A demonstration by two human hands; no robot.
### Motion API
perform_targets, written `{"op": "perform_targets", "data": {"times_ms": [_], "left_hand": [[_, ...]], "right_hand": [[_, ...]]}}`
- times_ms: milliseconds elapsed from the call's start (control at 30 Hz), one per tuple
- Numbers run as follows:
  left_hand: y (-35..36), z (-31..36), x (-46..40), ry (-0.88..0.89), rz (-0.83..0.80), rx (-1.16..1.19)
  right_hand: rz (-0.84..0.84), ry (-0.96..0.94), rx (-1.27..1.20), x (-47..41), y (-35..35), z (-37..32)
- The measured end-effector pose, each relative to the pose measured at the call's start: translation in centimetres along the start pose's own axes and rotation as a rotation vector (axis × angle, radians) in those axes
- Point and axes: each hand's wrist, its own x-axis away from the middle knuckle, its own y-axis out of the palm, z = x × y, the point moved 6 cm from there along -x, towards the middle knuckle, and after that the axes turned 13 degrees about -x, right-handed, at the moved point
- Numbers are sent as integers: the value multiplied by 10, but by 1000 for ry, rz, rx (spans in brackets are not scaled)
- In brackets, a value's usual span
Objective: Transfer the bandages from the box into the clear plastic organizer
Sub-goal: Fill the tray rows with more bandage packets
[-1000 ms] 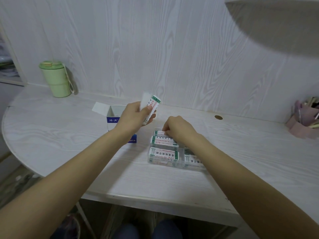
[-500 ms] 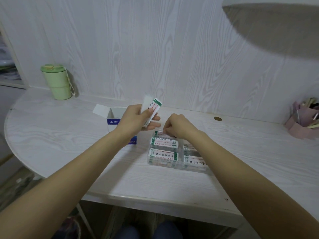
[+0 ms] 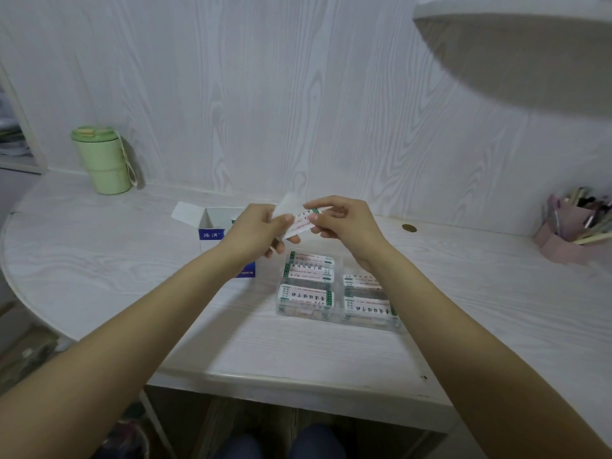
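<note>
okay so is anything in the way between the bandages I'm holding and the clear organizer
Nothing visible blocks the way. Both the left hand and right hand pinch the bandages in the air just behind the clear organizer, which has no lid on it in view. Its compartments already hold bandages.

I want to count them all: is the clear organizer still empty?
No, the clear plastic organizer already holds several bandages lying flat in its compartments, while both hands hold more above it.
</note>
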Motion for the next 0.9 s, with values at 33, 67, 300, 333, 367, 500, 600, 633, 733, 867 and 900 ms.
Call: {"op": "perform_targets", "data": {"times_ms": [33,67,300,333,367,500,600,633,733,867,900], "left_hand": [[-5,0,-1,-12,54,-36],[-10,-1,-2,-27,97,-56],[-18,-11,-2,-56,125,4],[-17,-12,-2,-50,116,11],[-17,-12,-2,-45,104,21],[-15,-7,0,-33,61,69],[-14,-6,0,-19,58,48],[-14,-6,0,-11,52,44],[-11,-5,0,-12,10,14],[-1,-4,0,-54,-84,-96],[3,-2,1,-44,-105,-143]], "right_hand": [[30,30,-8,0,-3,3],[68,73,-13,-1,-8,8],[232,203,338,-5,-29,40],[215,210,403,-5,-28,43],[196,206,473,-5,-25,44],[141,186,752,-9,-13,47],[115,184,873,-9,-8,46],[106,182,892,-9,-7,47],[64,184,923,-9,-6,50],[84,133,618,-9,-12,40],[109,137,420,-6,-15,33]]}}
